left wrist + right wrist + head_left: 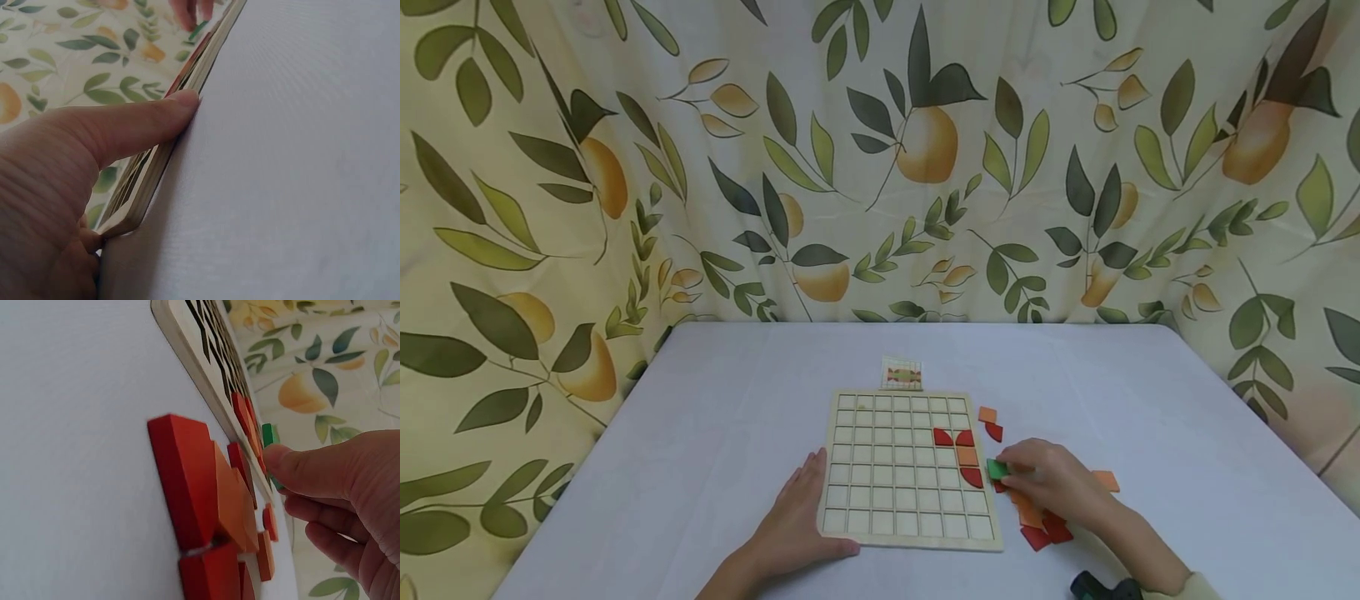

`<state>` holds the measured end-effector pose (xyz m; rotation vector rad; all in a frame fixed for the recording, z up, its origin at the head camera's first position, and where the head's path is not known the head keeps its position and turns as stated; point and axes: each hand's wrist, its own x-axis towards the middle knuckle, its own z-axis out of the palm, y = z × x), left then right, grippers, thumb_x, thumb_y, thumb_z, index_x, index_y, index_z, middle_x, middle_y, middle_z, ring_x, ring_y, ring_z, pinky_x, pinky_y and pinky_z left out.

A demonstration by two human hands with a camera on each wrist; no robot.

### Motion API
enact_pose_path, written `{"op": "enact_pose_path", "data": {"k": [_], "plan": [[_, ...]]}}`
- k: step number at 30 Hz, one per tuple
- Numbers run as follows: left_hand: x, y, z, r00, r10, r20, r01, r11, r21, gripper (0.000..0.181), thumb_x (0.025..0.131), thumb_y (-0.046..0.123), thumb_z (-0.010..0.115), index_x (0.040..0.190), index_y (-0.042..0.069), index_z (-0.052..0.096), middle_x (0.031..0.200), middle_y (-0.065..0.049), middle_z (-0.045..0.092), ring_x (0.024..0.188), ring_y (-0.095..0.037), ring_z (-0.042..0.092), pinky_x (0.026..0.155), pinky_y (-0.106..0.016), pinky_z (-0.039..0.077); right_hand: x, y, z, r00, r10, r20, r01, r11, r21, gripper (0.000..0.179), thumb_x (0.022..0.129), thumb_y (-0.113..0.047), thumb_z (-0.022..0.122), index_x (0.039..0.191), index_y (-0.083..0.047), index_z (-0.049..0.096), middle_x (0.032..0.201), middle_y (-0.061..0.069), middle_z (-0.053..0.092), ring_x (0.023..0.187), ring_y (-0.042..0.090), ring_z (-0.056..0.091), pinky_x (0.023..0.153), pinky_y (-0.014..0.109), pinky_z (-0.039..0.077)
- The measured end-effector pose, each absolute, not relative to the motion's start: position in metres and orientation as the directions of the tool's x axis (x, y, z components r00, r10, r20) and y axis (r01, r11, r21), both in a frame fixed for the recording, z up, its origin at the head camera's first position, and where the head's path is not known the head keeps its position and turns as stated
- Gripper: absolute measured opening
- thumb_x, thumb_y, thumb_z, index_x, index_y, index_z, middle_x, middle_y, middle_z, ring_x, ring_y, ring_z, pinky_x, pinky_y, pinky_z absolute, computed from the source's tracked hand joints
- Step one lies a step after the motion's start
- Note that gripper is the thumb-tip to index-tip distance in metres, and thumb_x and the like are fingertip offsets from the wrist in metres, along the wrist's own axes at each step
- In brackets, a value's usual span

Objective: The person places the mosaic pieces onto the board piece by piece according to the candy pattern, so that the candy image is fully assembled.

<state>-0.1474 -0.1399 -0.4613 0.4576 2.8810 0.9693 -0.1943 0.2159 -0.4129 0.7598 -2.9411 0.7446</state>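
A wooden grid board (883, 500) lies flat on the table, with a few red and orange pieces in its right-hand cells. My left hand (790, 517) rests at its near left corner, fingers straight along the left side. In the left wrist view the thumb (150, 122) presses against the board's near edge (147, 184). Just off the board's right side, my right hand (1056, 479) pinches a green tile (997, 469) between thumb and fingers. Loose red pieces (178, 472) and orange tiles (228, 497) lie below that hand, partly hidden by it in the head view.
A small pattern card (902, 374) stands behind the board's far edge. An orange tile (987, 414) and a red quarter-round piece (994, 432) lie at the board's far right. Near the right forearm is a black object (1105, 587). A leaf-and-fruit curtain (880, 167) hangs behind the table.
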Motion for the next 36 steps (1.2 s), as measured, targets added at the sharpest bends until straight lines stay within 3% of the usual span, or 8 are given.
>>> {"op": "enact_pose_path", "data": {"k": [10,19,36], "plan": [[-0.148,-0.14,-0.461,-0.954,0.297,0.029,0.253,0.756,0.604,0.126,0.059,0.07,0.068,0.144,-0.004,0.012,0.149,-0.019,0.016,0.137,-0.029,0.01,0.108,-0.048,0.013,-0.2,0.199,-0.416,-0.867,-0.479,0.14,-0.486,0.748,-0.452,0.026,0.077,-0.013,0.074,0.102,-0.01,0.07,0.095,-0.006,0.065,0.087,0.014,0.057,0.073,0.029,0.052],[-0.148,-0.139,-0.46,-0.954,0.297,0.023,0.251,0.758,0.602,0.125,0.06,0.068,0.069,0.144,-0.005,0.012,0.149,-0.019,0.016,0.137,-0.029,0.01,0.108,-0.047,0.012,-0.206,0.189,-0.421,-0.8,-0.575,0.172,-0.591,0.703,-0.396,0.028,0.078,-0.012,0.073,0.105,-0.008,0.07,0.097,-0.005,0.066,0.083,0.008,0.055,0.074,0.029,0.051],[-0.148,-0.139,-0.458,-0.953,0.303,0.029,0.259,0.756,0.602,0.124,0.061,0.067,0.069,0.144,-0.006,0.012,0.149,-0.021,0.017,0.137,-0.031,0.011,0.108,-0.048,0.012,-0.213,0.17,-0.423,-0.829,-0.532,0.173,-0.55,0.719,-0.426,0.025,0.077,-0.017,0.075,0.1,-0.007,0.071,0.092,-0.007,0.067,0.083,0.007,0.055,0.074,0.028,0.05]]}}
